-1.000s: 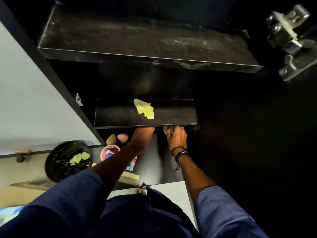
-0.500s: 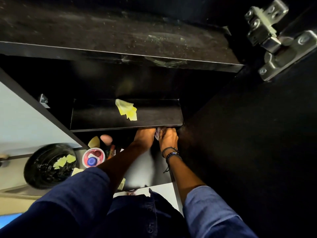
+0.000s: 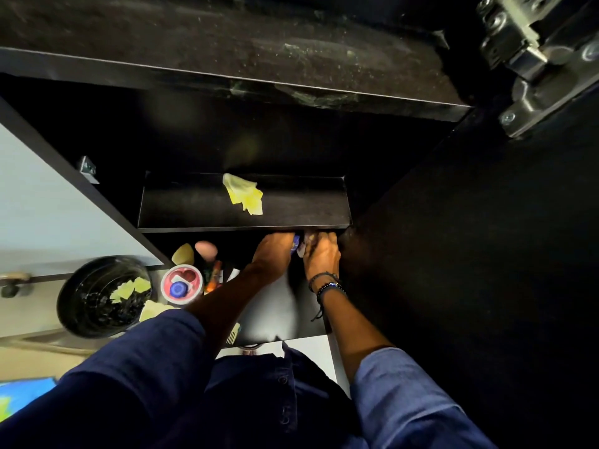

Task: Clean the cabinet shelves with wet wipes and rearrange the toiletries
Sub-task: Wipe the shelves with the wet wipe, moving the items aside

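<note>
I look down into a black cabinet. A crumpled yellow wet wipe (image 3: 244,197) lies on the middle shelf (image 3: 181,210). The dusty upper shelf (image 3: 227,43) runs across the top. Just under the middle shelf's front edge my left hand (image 3: 272,252) and my right hand (image 3: 322,257) meet, both closed around a small white and blue toiletry item (image 3: 297,245). My fingertips and most of the item are hidden by the shelf edge. The bottom shelf (image 3: 278,315) below my hands is glossy black.
Left of my arms stand a pink sponge (image 3: 206,249), a yellow sponge (image 3: 183,254) and a red-white round tub (image 3: 181,283). A black bin (image 3: 81,306) holds used yellow wipes. A comb (image 3: 233,333) lies near the bottom shelf's front edge. A metal hinge (image 3: 531,59) sits top right.
My hands have come closer together under the middle shelf, and a blue part of the item now shows between them. The view has shifted slightly.
</note>
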The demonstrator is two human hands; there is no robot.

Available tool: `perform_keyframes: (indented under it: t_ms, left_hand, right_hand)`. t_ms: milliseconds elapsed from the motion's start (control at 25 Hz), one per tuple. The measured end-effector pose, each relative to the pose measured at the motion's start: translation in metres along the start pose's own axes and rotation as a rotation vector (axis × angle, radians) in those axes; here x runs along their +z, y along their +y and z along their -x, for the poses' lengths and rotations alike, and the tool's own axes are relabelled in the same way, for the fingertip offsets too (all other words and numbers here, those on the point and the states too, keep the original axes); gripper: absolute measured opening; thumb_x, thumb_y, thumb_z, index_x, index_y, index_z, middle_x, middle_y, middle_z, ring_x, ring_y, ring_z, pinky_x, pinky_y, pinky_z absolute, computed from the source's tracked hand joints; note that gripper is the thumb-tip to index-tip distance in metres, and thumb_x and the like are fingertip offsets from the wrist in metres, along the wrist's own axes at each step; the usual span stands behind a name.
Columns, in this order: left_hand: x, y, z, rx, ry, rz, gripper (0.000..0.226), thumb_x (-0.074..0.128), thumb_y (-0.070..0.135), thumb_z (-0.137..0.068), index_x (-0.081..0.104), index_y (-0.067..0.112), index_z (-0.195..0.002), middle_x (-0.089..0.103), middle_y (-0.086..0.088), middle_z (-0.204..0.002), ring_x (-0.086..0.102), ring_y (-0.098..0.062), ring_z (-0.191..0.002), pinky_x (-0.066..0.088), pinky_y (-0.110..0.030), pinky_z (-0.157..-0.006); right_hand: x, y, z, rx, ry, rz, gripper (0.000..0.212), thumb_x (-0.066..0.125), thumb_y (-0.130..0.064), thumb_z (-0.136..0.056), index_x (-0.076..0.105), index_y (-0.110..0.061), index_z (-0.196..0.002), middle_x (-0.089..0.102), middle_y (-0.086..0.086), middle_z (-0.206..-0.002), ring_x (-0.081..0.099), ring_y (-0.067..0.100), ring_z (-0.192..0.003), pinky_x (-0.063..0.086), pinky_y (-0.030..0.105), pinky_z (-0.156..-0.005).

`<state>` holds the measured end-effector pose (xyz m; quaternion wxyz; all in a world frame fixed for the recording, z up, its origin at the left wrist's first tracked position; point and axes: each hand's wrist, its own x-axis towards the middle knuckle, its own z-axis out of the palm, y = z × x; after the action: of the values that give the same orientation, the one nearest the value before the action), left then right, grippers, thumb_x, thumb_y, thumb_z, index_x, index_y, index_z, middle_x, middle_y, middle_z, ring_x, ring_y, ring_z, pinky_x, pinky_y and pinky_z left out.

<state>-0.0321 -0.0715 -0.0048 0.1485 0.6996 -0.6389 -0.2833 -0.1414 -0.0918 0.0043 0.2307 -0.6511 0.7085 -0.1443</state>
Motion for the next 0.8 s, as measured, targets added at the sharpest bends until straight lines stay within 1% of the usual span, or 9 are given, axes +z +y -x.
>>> perform_keyframes:
  t_ms: [80, 160, 280, 400, 480, 560, 640, 720, 800]
  left_hand:
    - [0.0, -0.003, 0.004, 0.001, -0.003, -0.023, 0.035, 0.046, 0.008, -0.094, 0.049, -0.002, -0.127, 0.055, -0.024, -0.125, 0.05, -0.039, -0.117, 0.033, -0.04, -0.098]
    - [0.0, -0.007, 0.01, -0.003, -0.013, -0.018, 0.042, 0.043, 0.012, -0.095, 0.042, -0.002, -0.134, 0.051, -0.025, -0.129, 0.047, -0.04, -0.119, 0.031, -0.041, -0.1]
    - [-0.005, -0.007, 0.026, 0.013, 0.069, 0.033, 0.045, 0.046, 0.011, -0.092, 0.042, -0.002, -0.135, 0.05, -0.027, -0.127, 0.053, -0.045, -0.111, 0.041, -0.047, -0.094]
    - [-0.012, -0.021, 0.057, 0.014, 0.123, 0.051, 0.045, 0.053, 0.009, -0.088, 0.047, 0.004, -0.132, 0.051, -0.021, -0.129, 0.058, -0.042, -0.107, 0.049, -0.049, -0.087]
    - [-0.013, -0.044, 0.085, -0.003, 0.136, 0.031, 0.042, 0.055, 0.005, -0.085, 0.051, 0.004, -0.126, 0.055, -0.02, -0.123, 0.058, -0.04, -0.107, 0.048, -0.045, -0.088]
    - [-0.017, -0.068, 0.116, -0.093, 0.162, 0.039, 0.04, 0.058, 0.004, -0.083, 0.054, 0.002, -0.124, 0.056, -0.021, -0.121, 0.055, -0.04, -0.108, 0.043, -0.042, -0.089]
    - [-0.023, -0.092, 0.143, -0.173, 0.193, 0.015, 0.047, 0.063, 0.006, -0.082, 0.052, 0.001, -0.127, 0.056, -0.022, -0.122, 0.053, -0.041, -0.109, 0.044, -0.044, -0.092]
    - [-0.031, -0.114, 0.16, -0.215, 0.179, -0.025, 0.052, 0.069, 0.007, -0.078, 0.05, -0.001, -0.126, 0.055, -0.026, -0.121, 0.052, -0.044, -0.107, 0.047, -0.05, -0.091]
    - [-0.045, -0.129, 0.164, -0.259, 0.133, -0.044, 0.055, 0.067, 0.009, -0.08, 0.046, 0.002, -0.13, 0.05, -0.024, -0.127, 0.048, -0.041, -0.112, 0.046, -0.049, -0.093]
  right_hand:
    - [-0.003, -0.001, 0.004, -0.031, 0.028, -0.029, 0.02, 0.05, -0.017, -0.093, 0.06, -0.001, -0.099, 0.05, 0.021, -0.119, 0.059, 0.045, -0.087, 0.047, 0.048, -0.075]
    - [-0.006, -0.002, 0.012, -0.066, 0.044, -0.004, 0.02, 0.051, -0.019, -0.092, 0.06, -0.003, -0.1, 0.05, 0.019, -0.117, 0.06, 0.044, -0.082, 0.048, 0.046, -0.07]
    - [-0.001, -0.003, 0.026, -0.146, 0.041, 0.026, 0.022, 0.054, -0.019, -0.09, 0.059, -0.005, -0.106, 0.053, 0.018, -0.113, 0.06, 0.042, -0.078, 0.048, 0.043, -0.063]
    - [0.014, 0.003, 0.048, -0.235, -0.033, 0.001, 0.015, 0.057, -0.017, -0.086, 0.061, -0.007, -0.096, 0.058, 0.016, -0.106, 0.06, 0.039, -0.086, 0.05, 0.043, -0.068]
    - [0.03, 0.004, 0.068, -0.236, -0.163, 0.004, 0.014, 0.059, -0.017, -0.085, 0.06, -0.008, -0.096, 0.059, 0.014, -0.105, 0.06, 0.036, -0.091, 0.049, 0.04, -0.074]
    - [0.047, 0.0, 0.087, -0.226, -0.32, 0.021, 0.018, 0.061, -0.019, -0.085, 0.06, -0.011, -0.101, 0.06, 0.012, -0.107, 0.06, 0.033, -0.095, 0.047, 0.035, -0.077]
    - [0.062, -0.015, 0.1, -0.228, -0.419, 0.025, 0.025, 0.062, -0.021, -0.084, 0.06, -0.014, -0.108, 0.06, 0.011, -0.112, 0.06, 0.032, -0.099, 0.047, 0.033, -0.081]
    - [0.074, -0.037, 0.104, -0.236, -0.449, -0.024, 0.035, 0.062, -0.021, -0.085, 0.057, -0.013, -0.118, 0.056, 0.011, -0.12, 0.058, 0.032, -0.106, 0.046, 0.033, -0.088]
    - [0.081, -0.062, 0.104, -0.251, -0.433, -0.056, 0.04, 0.058, -0.022, -0.088, 0.051, -0.013, -0.126, 0.051, 0.013, -0.126, 0.055, 0.033, -0.111, 0.046, 0.036, -0.091]
